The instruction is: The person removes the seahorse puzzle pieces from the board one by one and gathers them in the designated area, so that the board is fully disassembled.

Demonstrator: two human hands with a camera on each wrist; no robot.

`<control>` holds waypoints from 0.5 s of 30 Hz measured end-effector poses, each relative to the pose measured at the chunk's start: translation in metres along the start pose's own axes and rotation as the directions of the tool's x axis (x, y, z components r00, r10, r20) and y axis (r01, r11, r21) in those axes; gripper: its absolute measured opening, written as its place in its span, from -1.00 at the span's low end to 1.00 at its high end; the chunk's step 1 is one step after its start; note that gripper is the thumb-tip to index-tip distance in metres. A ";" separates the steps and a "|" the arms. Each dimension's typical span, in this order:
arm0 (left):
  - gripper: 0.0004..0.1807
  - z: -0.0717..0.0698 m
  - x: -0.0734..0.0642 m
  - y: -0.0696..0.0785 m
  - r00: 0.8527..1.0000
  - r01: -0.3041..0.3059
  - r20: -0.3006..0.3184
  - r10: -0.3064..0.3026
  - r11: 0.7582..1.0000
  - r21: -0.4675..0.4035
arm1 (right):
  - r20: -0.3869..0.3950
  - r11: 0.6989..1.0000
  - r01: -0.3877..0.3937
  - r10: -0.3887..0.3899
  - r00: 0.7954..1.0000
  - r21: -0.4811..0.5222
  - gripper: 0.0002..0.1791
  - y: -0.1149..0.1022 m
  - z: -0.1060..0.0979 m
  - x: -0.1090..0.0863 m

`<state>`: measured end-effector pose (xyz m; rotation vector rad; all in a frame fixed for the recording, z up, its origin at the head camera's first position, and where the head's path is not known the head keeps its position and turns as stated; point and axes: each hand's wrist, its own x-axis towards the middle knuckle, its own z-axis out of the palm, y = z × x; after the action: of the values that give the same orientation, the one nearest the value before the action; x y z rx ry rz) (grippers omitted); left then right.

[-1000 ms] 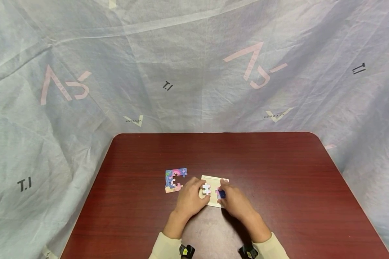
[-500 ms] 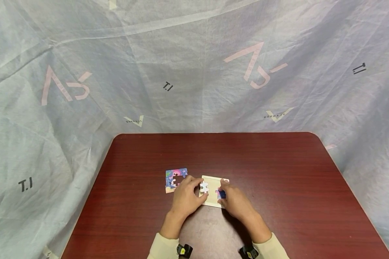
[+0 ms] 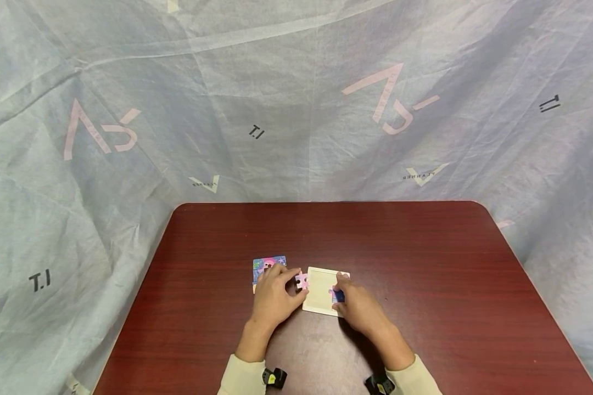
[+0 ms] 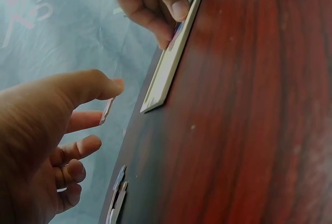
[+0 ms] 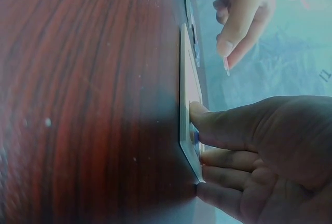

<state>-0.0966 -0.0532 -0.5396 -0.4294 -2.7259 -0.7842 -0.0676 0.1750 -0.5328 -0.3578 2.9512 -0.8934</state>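
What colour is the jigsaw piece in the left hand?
The small jigsaw piece looks mostly pink; the head view shows it best.

The tray (image 3: pixel 318 296) lies on the table (image 3: pixel 415 252). One puzzle piece (image 3: pixel 338 297) is in the tray, on its right side, with the right hand (image 3: pixel 361 308) there. Just left of the tray, the left hand (image 3: pixel 273 299) has another piece (image 3: pixel 302 281). Other pieces (image 3: pixel 269 263) lie farther left. A cloth (image 3: pixel 281 93) hangs behind the tray.

Left hand (image 3: pixel 272 300) — fingers (image 3: pixel 289 273) pinching pink puzzle piece (image 3: pixel 302 281) — right hand (image 3: pixel 362 307) holding blue piece (image 3: pixel 338 297) at pale tray (image 3: pixel 319 292).
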 end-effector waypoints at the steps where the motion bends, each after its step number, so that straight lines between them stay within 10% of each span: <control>1: -0.45 0.000 0.000 -0.001 1.000 0.005 -0.002 -0.006 1.000 -0.004 | 0.000 1.000 0.002 -0.002 1.000 0.002 -0.62 0.000 0.000 0.000; 15: -0.46 -0.005 -0.002 -0.009 0.998 0.053 -0.030 -0.054 0.998 -0.022 | 0.007 1.000 0.006 -0.006 1.000 -0.006 -0.47 0.000 -0.001 -0.002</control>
<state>-0.0970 -0.0634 -0.5408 -0.3467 -2.7130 -0.8270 -0.0658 0.1759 -0.5320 -0.3688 2.9487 -0.8821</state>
